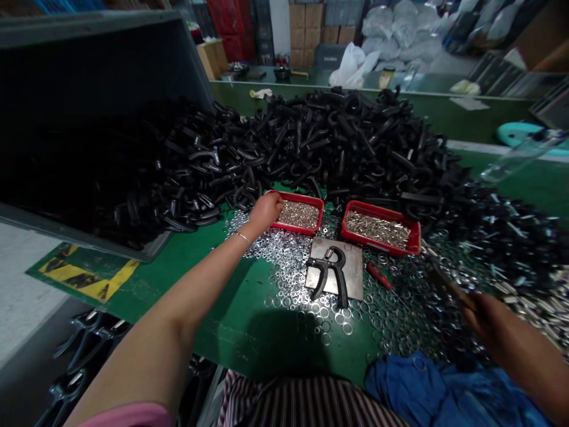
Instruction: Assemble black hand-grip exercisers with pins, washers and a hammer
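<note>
My left hand [267, 209] is closed at the left end of a red tray [320, 218] of small metal pieces; what its fingers pinch is hidden. My right hand [486, 314], at the right, is wrapped round the handle of a hammer-like tool [448, 284], whose far end is blurred and dark. Between the hands a black hand grip [340, 279] lies on a square metal plate [355, 279]. A second red tray [418, 237] with metal pins stands behind the plate. Just right of the plate lies a small red-handled tool [379, 274].
Black plastic parts [329, 136] are heaped across the back, spilling from a grey bin [195, 65] at the left. Metal rings [284, 267] cover the green table [226, 308] around the plate. Blue cloth [444, 391] lies at the front right.
</note>
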`<state>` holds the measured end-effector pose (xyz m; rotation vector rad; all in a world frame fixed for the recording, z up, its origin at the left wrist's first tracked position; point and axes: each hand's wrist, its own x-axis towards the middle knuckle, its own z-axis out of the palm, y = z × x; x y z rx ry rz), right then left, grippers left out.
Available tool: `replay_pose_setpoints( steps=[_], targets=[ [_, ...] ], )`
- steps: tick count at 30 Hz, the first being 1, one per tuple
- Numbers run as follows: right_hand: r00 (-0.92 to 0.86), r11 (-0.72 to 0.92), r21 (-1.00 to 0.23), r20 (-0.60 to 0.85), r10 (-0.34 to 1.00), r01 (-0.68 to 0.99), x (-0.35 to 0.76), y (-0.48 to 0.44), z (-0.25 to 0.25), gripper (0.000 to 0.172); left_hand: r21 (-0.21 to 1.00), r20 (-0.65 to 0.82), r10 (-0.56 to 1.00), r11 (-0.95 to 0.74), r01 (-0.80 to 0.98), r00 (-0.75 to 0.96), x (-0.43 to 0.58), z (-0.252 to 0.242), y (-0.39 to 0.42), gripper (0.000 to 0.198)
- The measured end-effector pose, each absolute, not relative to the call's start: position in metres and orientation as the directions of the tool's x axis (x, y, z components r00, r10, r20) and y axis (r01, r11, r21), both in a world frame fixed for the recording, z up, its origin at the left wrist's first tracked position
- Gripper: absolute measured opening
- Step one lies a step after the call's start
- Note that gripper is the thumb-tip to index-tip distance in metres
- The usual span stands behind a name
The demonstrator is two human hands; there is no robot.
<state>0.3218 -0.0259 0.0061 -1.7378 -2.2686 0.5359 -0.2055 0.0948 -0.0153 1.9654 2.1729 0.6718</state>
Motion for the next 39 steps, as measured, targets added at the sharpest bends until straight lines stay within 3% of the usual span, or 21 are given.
replay_pose_setpoints(
  steps=[3,7,9,12,14,17,21,24,26,29,33,39],
  targets=[
    [-0.257,0.166,-0.446,-0.151,0.954,0.879,0.289,-0.033,0.017,0.023,0.447,0.295,0.947,-0.020,0.894,-0.126,-0.201,-0.018,0.099,0.018],
    [-0.497,0.357,-0.532,-0.143,0.856,0.768,0.222,-0.033,0.030,0.030,0.572,0.365,0.921,-0.105,0.814,-0.138,-0.177,-0.008,0.090,0.012],
    [-0.531,0.394,-0.540,-0.119,0.839,0.744,0.195,-0.028,0.033,0.033,0.653,0.366,0.923,-0.164,0.739,-0.119,-0.164,-0.003,0.074,0.010],
    [-0.501,0.411,-0.502,-0.054,0.864,0.761,0.170,-0.015,0.029,0.036,0.747,0.300,0.953,-0.207,0.632,-0.043,-0.147,-0.002,0.042,0.012],
    [-0.540,0.439,-0.469,-0.100,0.836,0.767,0.161,-0.008,0.025,0.035,0.792,0.224,0.975,-0.185,0.583,0.005,-0.140,-0.005,0.021,0.015],
    [-0.612,0.435,-0.537,-0.206,0.763,0.723,0.156,-0.003,0.021,0.034,0.852,0.101,0.995,-0.089,0.516,0.005,-0.134,-0.008,-0.001,0.017],
    [-0.509,0.347,-0.595,-0.122,0.852,0.725,0.160,-0.004,0.017,0.036,0.872,-0.042,0.999,0.037,0.488,-0.001,-0.126,-0.006,-0.005,0.020],
    [-0.540,0.331,-0.608,-0.194,0.819,0.721,0.165,-0.001,0.006,0.037,0.866,-0.093,0.993,0.046,0.498,0.071,-0.110,-0.006,0.005,0.023],
    [-0.564,0.247,-0.691,-0.278,0.778,0.680,0.170,0.003,-0.001,0.040,0.852,-0.095,0.990,0.025,0.523,0.108,-0.098,-0.011,0.015,0.024],
    [-0.467,-0.011,-0.810,-0.350,0.812,0.587,0.176,0.002,-0.004,0.045,0.799,-0.085,0.990,0.000,0.602,0.113,-0.082,-0.018,0.030,0.024],
    [-0.274,-0.306,-0.847,-0.449,0.851,0.435,0.181,-0.006,-0.002,0.049,0.736,-0.089,0.989,-0.013,0.677,0.116,-0.074,-0.025,0.041,0.022],
    [-0.280,-0.398,-0.849,-0.499,0.820,0.347,0.192,-0.010,-0.019,0.046,0.677,-0.074,0.989,-0.046,0.734,0.130,-0.073,-0.026,0.045,0.020]
  ],
)
